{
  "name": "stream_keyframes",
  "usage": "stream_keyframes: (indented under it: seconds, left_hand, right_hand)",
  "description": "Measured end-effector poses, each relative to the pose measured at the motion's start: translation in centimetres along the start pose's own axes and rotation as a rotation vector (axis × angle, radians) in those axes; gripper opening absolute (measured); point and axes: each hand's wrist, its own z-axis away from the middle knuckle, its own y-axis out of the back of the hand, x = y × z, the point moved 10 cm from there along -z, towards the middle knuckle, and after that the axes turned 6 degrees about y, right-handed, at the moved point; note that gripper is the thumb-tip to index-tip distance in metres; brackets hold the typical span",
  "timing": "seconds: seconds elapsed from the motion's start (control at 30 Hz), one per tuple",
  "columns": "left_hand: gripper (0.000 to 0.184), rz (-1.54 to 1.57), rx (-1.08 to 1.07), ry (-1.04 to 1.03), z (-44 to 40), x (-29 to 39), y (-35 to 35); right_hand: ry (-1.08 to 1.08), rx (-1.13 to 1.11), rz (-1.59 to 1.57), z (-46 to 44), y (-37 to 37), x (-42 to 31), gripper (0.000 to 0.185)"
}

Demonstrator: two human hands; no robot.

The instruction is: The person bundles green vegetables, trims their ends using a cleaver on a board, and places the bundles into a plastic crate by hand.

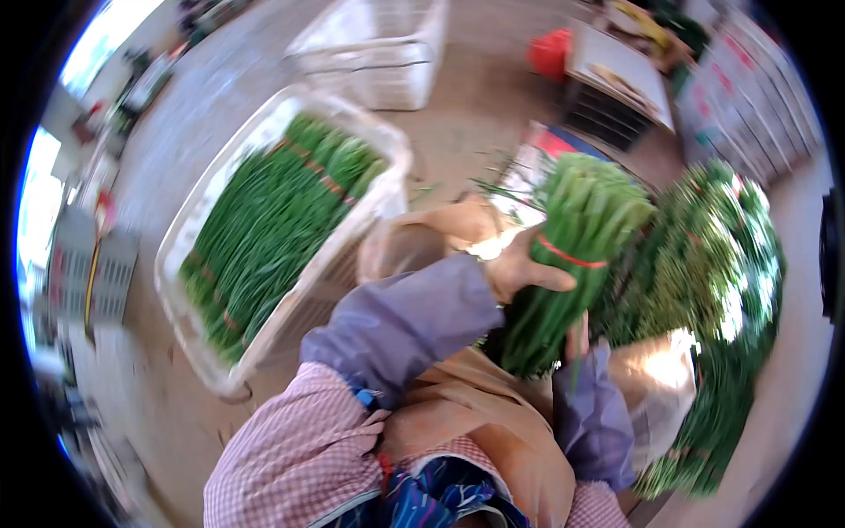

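Observation:
A thick bunch of Chinese chives (pixel 563 273), tied with a red band, is held upright in front of me, pale stem ends up and dark leaves down. My left hand (pixel 521 268) is closed around its side near the band, with the thumb across the front. Lower down, my right hand (pixel 578 337) grips the leafy part; most of its fingers are hidden behind the leaves and sleeve. To the right, a large pile of banded chives (pixel 695 255) lies beside the held bunch.
On the left stands a white plastic crate (pixel 264 374) filled with rows of banded chives (pixel 264 229). Another white crate (pixel 378 66) is behind it. A small table (pixel 620 75), a red bag (pixel 551 53) and stacked white boxes (pixel 744 92) stand at the back right. A grey crate (pixel 92 273) is far left.

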Motion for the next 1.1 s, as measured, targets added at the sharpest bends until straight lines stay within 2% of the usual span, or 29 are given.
stream_keyframes:
  seconds: [0.1, 0.17, 0.23, 0.27, 0.3, 0.33, 0.37, 0.4, 0.47, 0.53, 0.57, 0.6, 0.63, 0.67, 0.7, 0.73, 0.77, 0.8, 0.87, 0.9, 0.93, 1.0, 1.07, 1.1]
  left_hand:
    - [0.072, 0.012, 0.055, -0.149, 1.2, 3.2, 1.7]
    - [0.072, 0.060, 0.036, -0.141, 2.0, 4.4, 2.7]
    - [0.069, 0.045, 0.082, -0.234, 2.6, 6.0, 3.6]
    - [0.068, 0.034, 0.102, -0.274, 2.8, 6.4, 3.7]
    - [0.063, 0.077, 0.104, -0.312, 3.0, 7.0, 3.9]
    - [0.062, 0.059, 0.138, -0.345, 3.5, 7.6, 4.3]
    - [0.061, 0.043, 0.158, -0.372, 3.8, 8.1, 4.2]
    - [0.060, 0.033, 0.161, -0.387, 3.6, 8.3, 3.8]
    - [0.057, 0.046, 0.147, -0.341, 3.4, 7.9, 3.5]
    - [0.059, -0.054, 0.182, -0.329, 2.9, 7.2, 3.7]
    - [0.060, -0.007, 0.156, -0.303, 3.0, 7.2, 2.9]
    - [0.061, 0.038, 0.145, -0.284, 3.5, 7.4, 2.1]
    - [0.062, 0.082, 0.146, -0.270, 3.9, 7.5, 1.7]
    - [0.062, 0.039, 0.140, -0.314, 4.3, 8.1, 1.8]
    - [0.063, -0.004, 0.135, -0.359, 4.6, 8.9, 2.1]
    - [0.063, -0.054, 0.136, -0.410, 5.2, 10.1, 2.3]
    - [0.069, -0.079, 0.144, -0.376, 6.1, 10.9, 2.5]
    - [0.070, -0.152, 0.195, -0.453, 7.8, 13.4, 2.3]
    - [0.063, -0.173, 0.253, -0.385, 12.0, 17.7, 2.3]
    - [0.065, -0.231, 0.242, -0.420, 14.4, 20.4, 2.3]
    - [0.068, -0.290, 0.221, -0.453, 16.8, 23.0, 2.1]
    - [0.074, -0.365, 0.294, -0.534, 22.0, 27.9, 1.8]
    - [0.075, -0.317, 0.426, -0.465, 27.1, 31.6, 4.0]
    - [0.073, -0.384, 0.554, -0.440, 29.6, 33.2, 4.2]
  right_hand:
    - [-0.398, -0.217, 0.295, 4.6, 2.4, 9.0, 0.056]
    - [-0.568, -0.309, 0.535, 7.3, 6.5, 10.9, 0.052]
    - [-0.636, -0.438, 0.852, 8.5, 11.4, 10.6, 0.048]
    - [-0.591, -0.530, 1.065, 8.2, 13.8, 9.6, 0.046]
    - [-0.450, -0.605, 1.310, 6.8, 15.6, 7.6, 0.044]
    - [-0.168, -0.551, 1.496, 4.4, 17.0, 4.4, 0.042]
    - [0.066, -0.378, 1.547, 2.1, 17.8, -0.1, 0.040]
    - [0.201, -0.169, 1.435, 0.1, 15.9, -6.1, 0.039]
    - [0.062, 0.231, 0.700, -1.3, 12.6, -14.4, 0.044]
    - [0.253, 0.157, 0.485, -2.7, 4.3, -18.9, 0.070]
    - [0.301, 0.072, 0.497, -3.3, -0.1, -19.8, 0.086]
    - [0.312, -0.067, 0.624, -4.2, -3.5, -19.0, 0.100]
    - [0.351, -0.109, 0.528, -4.3, -6.5, -17.6, 0.110]
    - [0.269, -0.124, 0.459, -4.2, -7.0, -13.6, 0.113]
    - [-0.020, -0.196, 0.011, -3.6, -8.5, -8.9, 0.108]
    - [-0.087, -0.311, 0.003, -3.7, -9.9, -7.0, 0.101]
    - [-0.078, -0.404, 0.008, -3.5, -11.1, -6.7, 0.098]
    - [-0.077, -0.509, 0.006, -3.1, -13.4, -7.1, 0.095]
    - [-0.077, -0.649, 0.065, -1.8, -16.0, -5.9, 0.093]
    - [-0.079, -0.735, 0.119, -1.2, -16.9, -4.2, 0.092]
    - [-0.086, -0.780, 0.086, -0.8, -18.6, -5.4, 0.082]
    - [-0.108, -0.826, 0.150, -0.7, -18.8, -4.9, 0.072]
    - [-0.392, -0.734, 0.208, -0.8, -15.8, -0.8, 0.063]
    - [-0.404, -0.698, 0.317, -1.3, -13.7, 1.1, 0.061]
